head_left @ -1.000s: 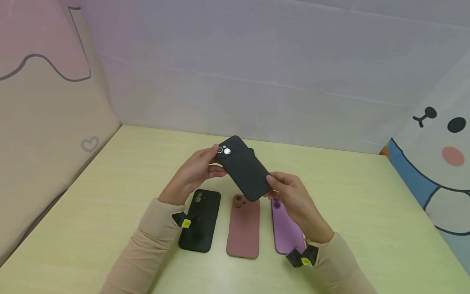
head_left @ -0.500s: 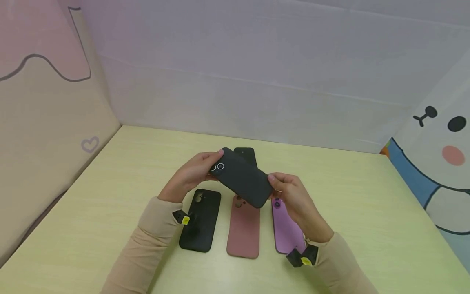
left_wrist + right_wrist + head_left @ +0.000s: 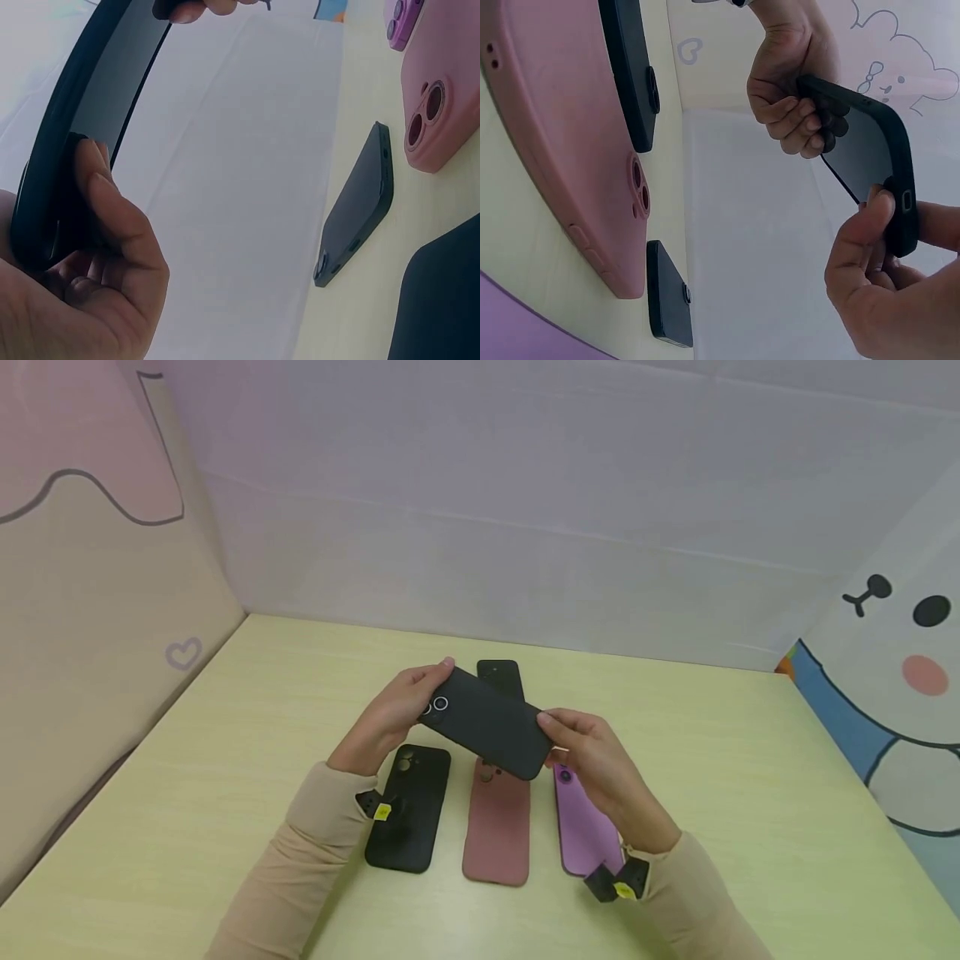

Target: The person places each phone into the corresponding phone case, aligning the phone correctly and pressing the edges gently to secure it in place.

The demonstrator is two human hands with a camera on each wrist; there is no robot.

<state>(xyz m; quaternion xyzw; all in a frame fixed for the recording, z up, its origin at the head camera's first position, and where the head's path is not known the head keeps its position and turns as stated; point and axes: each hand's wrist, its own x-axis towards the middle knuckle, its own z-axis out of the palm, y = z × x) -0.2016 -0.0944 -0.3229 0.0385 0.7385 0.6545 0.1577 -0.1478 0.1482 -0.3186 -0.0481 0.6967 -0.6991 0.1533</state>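
Both hands hold a phone in a black case (image 3: 487, 720) above the table, tilted, its back with ringed lenses facing up. My left hand (image 3: 401, 710) grips the camera end, and my right hand (image 3: 588, 752) pinches the opposite end. From below, the left wrist view shows the phone's glossy grey face (image 3: 124, 64) inside the case rim. A pink phone case (image 3: 497, 835) lies beneath it, partly covered. To its left lies a black phone case (image 3: 408, 827), to its right a purple phone-shaped item (image 3: 585, 835) partly hidden by my right hand.
Another dark phone (image 3: 501, 678) lies farther back on the pale yellow table (image 3: 712, 760), partly hidden behind the held one. A white backdrop (image 3: 525, 568) stands along the far edge, with printed panels (image 3: 97, 710) at the sides.
The held phone has turned nearer to level, its camera end coming down and leftward. The dark phone at the back shows more now. The items on the table have stayed in place.
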